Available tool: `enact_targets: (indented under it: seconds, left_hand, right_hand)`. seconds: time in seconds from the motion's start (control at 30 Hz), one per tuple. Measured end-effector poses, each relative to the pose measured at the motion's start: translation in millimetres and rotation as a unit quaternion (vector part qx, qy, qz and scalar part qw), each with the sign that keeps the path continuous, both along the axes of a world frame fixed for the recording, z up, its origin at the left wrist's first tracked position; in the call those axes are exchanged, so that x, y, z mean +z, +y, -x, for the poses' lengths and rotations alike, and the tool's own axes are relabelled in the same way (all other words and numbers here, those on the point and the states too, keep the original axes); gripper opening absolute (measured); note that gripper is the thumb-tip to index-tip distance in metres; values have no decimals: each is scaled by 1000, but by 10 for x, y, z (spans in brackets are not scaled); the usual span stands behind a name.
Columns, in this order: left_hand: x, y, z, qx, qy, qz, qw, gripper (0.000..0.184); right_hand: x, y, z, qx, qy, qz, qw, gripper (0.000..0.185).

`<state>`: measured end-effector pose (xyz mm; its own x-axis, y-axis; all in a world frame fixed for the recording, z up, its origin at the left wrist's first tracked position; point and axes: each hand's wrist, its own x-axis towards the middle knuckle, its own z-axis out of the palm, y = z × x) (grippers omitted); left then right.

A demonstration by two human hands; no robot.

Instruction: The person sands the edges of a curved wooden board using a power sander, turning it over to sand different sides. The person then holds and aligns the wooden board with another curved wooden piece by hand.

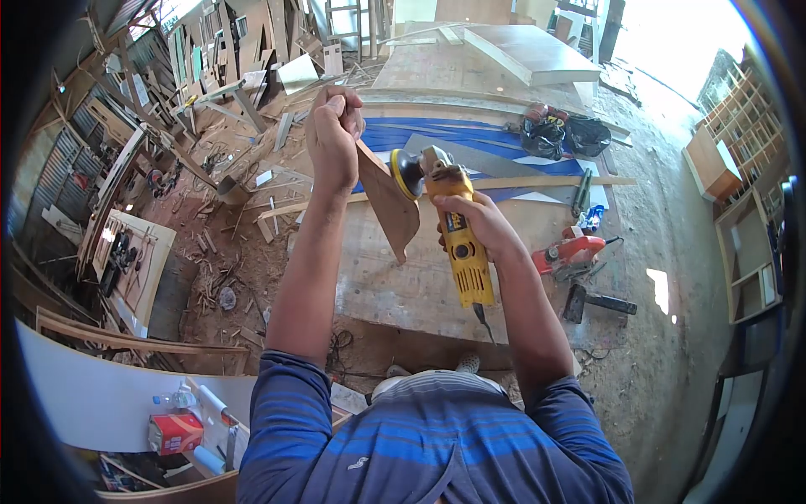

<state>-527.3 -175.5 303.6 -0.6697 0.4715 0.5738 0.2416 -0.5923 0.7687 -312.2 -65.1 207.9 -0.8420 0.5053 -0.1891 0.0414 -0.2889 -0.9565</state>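
My left hand (334,139) is closed around the upper end of a brown wooden piece (388,202), which hangs down at a slant and has a curved lower end. My right hand (478,223) grips the yellow body of an angle grinder (463,252). The grinder's round disc (406,175), yellow at its rim, is at the right edge of the wooden piece; whether it touches is hard to tell. A dark cord leaves the grinder's lower end. Both hands are above a wooden worktable (378,286).
On the table are blue sheeting (420,130), a long wood strip (554,181), black plastic bags (588,134), a red power tool (564,255) and a black-handled hammer-like tool (609,302). Wood scraps litter the floor at left. A red box (176,433) is at lower left.
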Motion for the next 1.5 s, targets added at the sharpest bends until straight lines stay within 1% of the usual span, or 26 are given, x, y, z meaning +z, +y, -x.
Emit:
enact_targets:
  seconds: [0.2,0.3,0.4,0.5,0.6,0.63,0.73,0.93,1.33,1.5]
  left_hand:
    - [24,-6,2,11,23,19,999,27]
    - [17,-16,27,8,8,10,1000,26]
    - [14,-22,11,18,17,17,1000,26]
    - [28,-9,-23,24,31,20,999,26]
    - [26,5,-20,20,13,21,999,26]
    - [12,15,-2,19,13,25,999,26]
    - [13,1,6,15,22,22,999,26]
    - [25,23,21,11,18,22,1000,25]
    - [41,39,10,12,7,18,1000,25]
    - [34,22,28,12,10,18,1000,26]
  right_hand:
    - [-360,58,-121,-21,-57,56,997,41]
    - [-465,71,-132,-22,-68,82,994,42]
    - [-400,64,-108,-10,-50,72,996,42]
    - [-124,-2,-60,3,6,32,999,40]
    - [76,-74,16,2,39,-26,999,38]
    - [177,-128,6,-4,40,-20,999,37]
    - [69,-66,37,-5,24,-21,999,36]
    - [-184,29,-35,-16,-27,22,999,39]
    - [-359,103,-59,-14,-36,71,997,42]
    - [-534,161,-47,-20,-52,86,995,43]
